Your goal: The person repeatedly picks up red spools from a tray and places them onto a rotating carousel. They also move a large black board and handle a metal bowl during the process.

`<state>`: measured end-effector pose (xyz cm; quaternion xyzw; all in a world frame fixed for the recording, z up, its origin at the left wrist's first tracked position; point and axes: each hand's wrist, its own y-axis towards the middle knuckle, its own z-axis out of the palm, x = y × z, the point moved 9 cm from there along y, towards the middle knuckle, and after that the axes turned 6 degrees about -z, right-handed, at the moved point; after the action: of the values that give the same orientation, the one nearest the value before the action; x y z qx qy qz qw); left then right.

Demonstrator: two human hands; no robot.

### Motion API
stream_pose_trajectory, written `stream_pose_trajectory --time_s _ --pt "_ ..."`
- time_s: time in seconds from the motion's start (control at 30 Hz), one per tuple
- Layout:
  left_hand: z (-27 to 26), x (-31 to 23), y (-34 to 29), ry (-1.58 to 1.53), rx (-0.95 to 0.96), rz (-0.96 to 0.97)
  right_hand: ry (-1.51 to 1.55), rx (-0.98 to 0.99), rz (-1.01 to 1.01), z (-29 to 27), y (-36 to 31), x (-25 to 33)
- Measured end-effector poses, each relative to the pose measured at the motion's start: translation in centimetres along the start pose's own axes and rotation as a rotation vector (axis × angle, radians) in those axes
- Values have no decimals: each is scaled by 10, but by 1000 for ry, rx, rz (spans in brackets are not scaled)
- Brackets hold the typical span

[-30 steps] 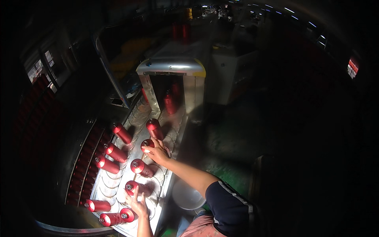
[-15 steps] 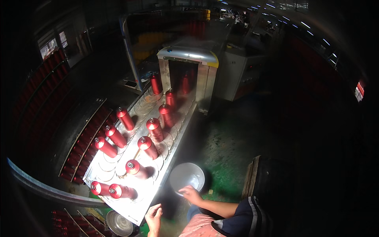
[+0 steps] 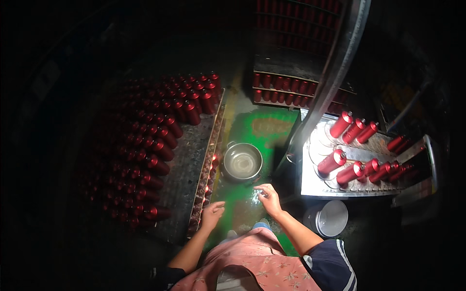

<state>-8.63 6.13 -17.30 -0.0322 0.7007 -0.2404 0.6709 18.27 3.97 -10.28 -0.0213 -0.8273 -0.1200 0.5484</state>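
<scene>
My left hand [image 3: 212, 213] hangs over the floor beside the edge of a board stacked with red bottles, its fingers loosely bent and holding nothing. My right hand [image 3: 268, 200] is a little farther forward, its fingers apart and bare. Just beyond it, a grey metal pot [image 3: 243, 161] with side handles stands on the floor, and neither hand touches it. On the left, many upright red metal bottles [image 3: 191, 113] are packed on the dark board [image 3: 191, 157]; those at the far left fade into darkness.
At the right, red bottles [image 3: 332, 162] stand on a brightly lit conveyor [image 3: 315, 186]. A pale bucket [image 3: 333, 218] sits below its near edge. A metal post [image 3: 330, 80] rises beside the conveyor. More bottles [image 3: 279, 83] fill tiers at the back.
My view has swung left: the conveyor now lies at the right, and the pot and packed bottles have come into front view. Both hands have come forward over the floor, apart.
</scene>
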Motion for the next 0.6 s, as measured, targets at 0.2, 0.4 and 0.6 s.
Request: stream_pose_trajectory --time_s 0.2,0.4,0.6 --pt "-216 27 -16 -68 -578 -34 15 211 -66 134 121 24" --pt "-311 -57 71 311 -820 212 76 474 -119 250 275 73" --pt "-342 -129 252 519 -838 158 -189 506 -549 391 449 86"
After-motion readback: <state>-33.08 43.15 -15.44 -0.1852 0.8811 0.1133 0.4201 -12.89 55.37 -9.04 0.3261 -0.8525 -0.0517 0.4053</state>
